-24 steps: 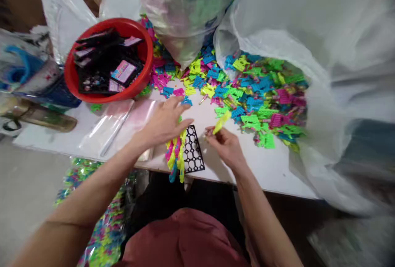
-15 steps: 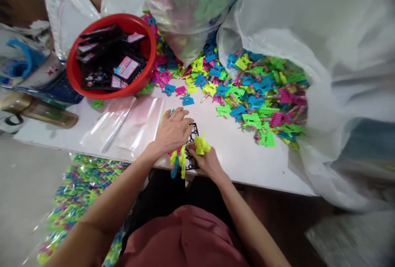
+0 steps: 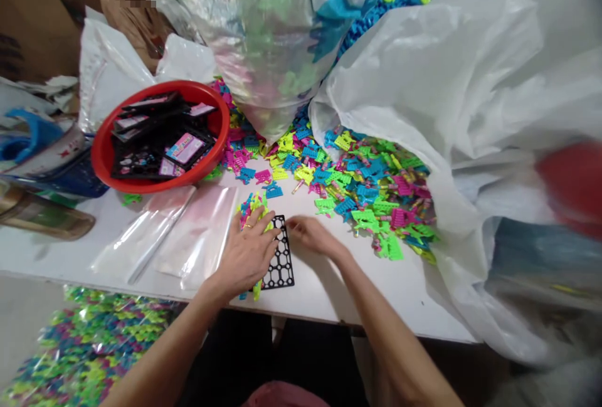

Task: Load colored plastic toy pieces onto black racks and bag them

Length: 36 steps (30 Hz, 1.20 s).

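Note:
A black plastic grid frame (image 3: pixel 281 259) with rows of round holes lies near the table's front edge. My left hand (image 3: pixel 249 247) rests flat over its left part, fingers outstretched. Small yellow, green, blue and pink plastic pieces (image 3: pixel 258 203) stick out beyond and below that hand, along the left of the grid. Just off the grid's upper right edge is my right hand (image 3: pixel 313 234), its fingers curled together. Whatever those fingertips may hold is hidden.
A heap of colourful plastic pieces (image 3: pixel 367 187) spreads across the back right under white plastic sheeting (image 3: pixel 451 81). On the left stand a red basin (image 3: pixel 160 184) of black packs and a brown bottle (image 3: pixel 61 219). Clear plastic bags (image 3: pixel 202 231) lie left of my hands.
The yellow piece that was in my right hand no longer shows there. That hand has moved up to the grid's upper right edge, uncovering more holes. The view has tilted upward.

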{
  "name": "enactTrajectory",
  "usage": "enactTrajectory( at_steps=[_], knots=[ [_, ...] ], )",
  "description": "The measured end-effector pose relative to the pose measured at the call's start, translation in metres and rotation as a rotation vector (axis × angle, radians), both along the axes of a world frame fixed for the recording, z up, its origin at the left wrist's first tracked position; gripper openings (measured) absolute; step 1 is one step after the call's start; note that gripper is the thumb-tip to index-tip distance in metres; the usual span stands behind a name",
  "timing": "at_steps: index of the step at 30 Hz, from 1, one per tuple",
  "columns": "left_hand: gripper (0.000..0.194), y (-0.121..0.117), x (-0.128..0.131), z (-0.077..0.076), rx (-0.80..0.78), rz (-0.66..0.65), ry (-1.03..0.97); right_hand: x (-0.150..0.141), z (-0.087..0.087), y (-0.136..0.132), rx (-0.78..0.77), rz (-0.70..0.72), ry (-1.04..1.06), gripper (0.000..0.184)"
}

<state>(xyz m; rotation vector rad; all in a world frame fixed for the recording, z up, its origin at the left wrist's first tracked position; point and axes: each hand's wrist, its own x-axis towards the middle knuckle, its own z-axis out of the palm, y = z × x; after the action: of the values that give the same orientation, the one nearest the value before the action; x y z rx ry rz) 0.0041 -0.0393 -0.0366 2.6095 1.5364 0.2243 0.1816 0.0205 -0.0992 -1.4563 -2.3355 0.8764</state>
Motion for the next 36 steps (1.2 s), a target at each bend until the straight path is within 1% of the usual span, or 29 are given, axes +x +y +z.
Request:
enactTrajectory(
  at_steps=[1, 2, 3, 4, 5, 6, 7, 8, 10, 11, 12, 13, 15, 17, 19, 21, 23, 25, 26, 28, 30, 32, 33, 35, 36],
  knots=[
    [0.034, 0.001, 0.001, 0.0, 0.008, 0.01, 0.005, 0.008, 0.007, 0.022, 0.097, -0.115, -0.119, 0.031],
    [0.034, 0.001, 0.003, 0.0, 0.015, 0.022, 0.011, 0.014, 0.013, 0.043, 0.19, -0.181, -0.236, 0.034],
    [0.035, 0.0, 0.004, 0.001, 0.019, 0.035, 0.02, 0.016, 0.017, 0.06, 0.256, -0.196, -0.346, 0.034],
    [0.035, -0.001, 0.005, 0.001, 0.019, 0.047, 0.028, 0.017, 0.021, 0.073, 0.303, -0.184, -0.422, 0.032],
    [0.035, -0.001, 0.005, 0.002, 0.015, 0.054, 0.033, 0.016, 0.021, 0.08, 0.327, -0.14, -0.467, 0.028],
    [0.035, -0.002, 0.006, 0.002, 0.01, 0.059, 0.032, 0.014, 0.019, 0.08, 0.334, -0.086, -0.484, 0.025],
    [0.035, -0.002, 0.006, 0.002, 0.004, 0.064, 0.026, 0.013, 0.015, 0.074, 0.331, -0.032, -0.483, 0.022],
    [0.035, -0.002, 0.007, 0.002, -0.002, 0.067, 0.018, 0.012, 0.008, 0.062, 0.328, 0.014, -0.476, 0.021],
    [0.034, -0.001, 0.009, 0.001, -0.012, 0.082, 0.002, 0.017, -0.007, 0.029, 0.34, 0.089, -0.47, 0.022],
    [0.034, 0.0, 0.01, 0.0, -0.015, 0.094, -0.001, 0.021, -0.014, 0.011, 0.351, 0.095, -0.465, 0.023],
    [0.033, 0.001, 0.012, -0.001, -0.015, 0.108, -0.002, 0.025, -0.019, -0.005, 0.362, 0.067, -0.46, 0.024],
    [0.033, 0.003, 0.014, -0.002, -0.011, 0.124, -0.003, 0.027, -0.021, -0.018, 0.366, 0.004, -0.46, 0.024],
    [0.032, 0.007, 0.018, -0.003, 0.005, 0.159, -0.009, 0.027, -0.021, -0.03, 0.329, -0.192, -0.487, 0.026],
    [0.032, 0.009, 0.022, -0.002, 0.013, 0.179, -0.018, 0.023, -0.015, -0.029, 0.242, -0.356, -0.504, 0.029],
    [0.032, 0.009, 0.022, 0.002, 0.012, 0.185, -0.042, 0.02, -0.007, -0.022, 0.139, -0.465, -0.446, 0.025],
    [0.031, 0.008, 0.019, 0.009, 0.044, 0.185, -0.087, 0.018, 0.0, -0.022, 0.047, -0.559, -0.245, 0.017],
    [0.032, 0.008, 0.015, 0.013, 0.075, 0.141, -0.108, 0.016, 0.002, -0.033, -0.019, -0.616, 0.085, 0.015],
    [0.031, 0.009, 0.012, 0.014, 0.039, 0.046, -0.08, 0.009, -0.002, -0.053, -0.078, -0.594, 0.411, 0.02],
    [0.031, 0.01, 0.012, 0.012, -0.004, 0.003, -0.06, 0.003, -0.007, -0.064, -0.108, -0.567, 0.522, 0.02],
    [0.032, 0.012, 0.012, 0.007, -0.074, -0.031, -0.044, -0.011, -0.018, -0.082, -0.169, -0.535, 0.641, 0.016],
    [0.032, 0.014, 0.013, 0.003, -0.091, -0.022, -0.064, -0.023, -0.029, -0.092, -0.187, -0.524, 0.696, 0.014],
    [0.032, 0.014, 0.014, 0.002, -0.09, -0.024, -0.099, -0.029, -0.035, -0.092, -0.145, -0.492, 0.684, 0.014],
    [0.032, 0.013, 0.014, 0.002, -0.092, -0.028, -0.112, -0.029, -0.036, -0.091, -0.103, -0.459, 0.635, 0.013],
    [0.036, 0.011, 0.014, 0.004, -0.102, -0.026, -0.126, -0.027, -0.035, -0.087, -0.001, -0.352, 0.456, 0.007],
    [0.038, 0.01, 0.014, 0.004, -0.107, -0.025, -0.13, -0.027, -0.032, -0.085, 0.044, -0.295, 0.353, 0.008]
  ],
)
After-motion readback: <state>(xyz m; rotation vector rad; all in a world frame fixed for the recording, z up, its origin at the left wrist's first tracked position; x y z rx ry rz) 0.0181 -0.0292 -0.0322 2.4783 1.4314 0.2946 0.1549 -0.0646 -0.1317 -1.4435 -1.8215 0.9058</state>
